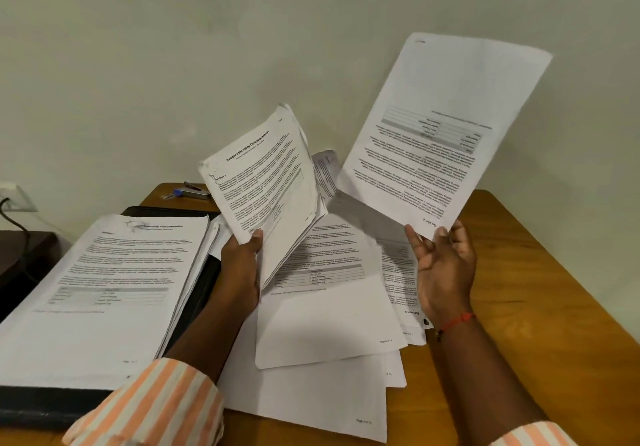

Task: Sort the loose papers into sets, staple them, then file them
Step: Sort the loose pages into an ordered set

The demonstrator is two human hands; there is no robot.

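My left hand (242,265) grips a small set of printed papers (266,179) by its lower edge, lifted above the table; its top page reads "Sample Internship Documentation". My right hand (443,269) pinches a single printed sheet (446,134) at its bottom edge and holds it up, upside down, on the right. Loose papers (325,293) lie spread on the wooden table (540,272) below both hands. A thick stack of papers (114,286) rests on a black file folder (204,283) at the left. A stapler (194,192) lies at the table's far edge.
A pale wall stands close behind the table. At the far left are a dark side surface (24,251), a wall socket (17,198) and a black cable (14,217). A red thread circles my right wrist (457,321).
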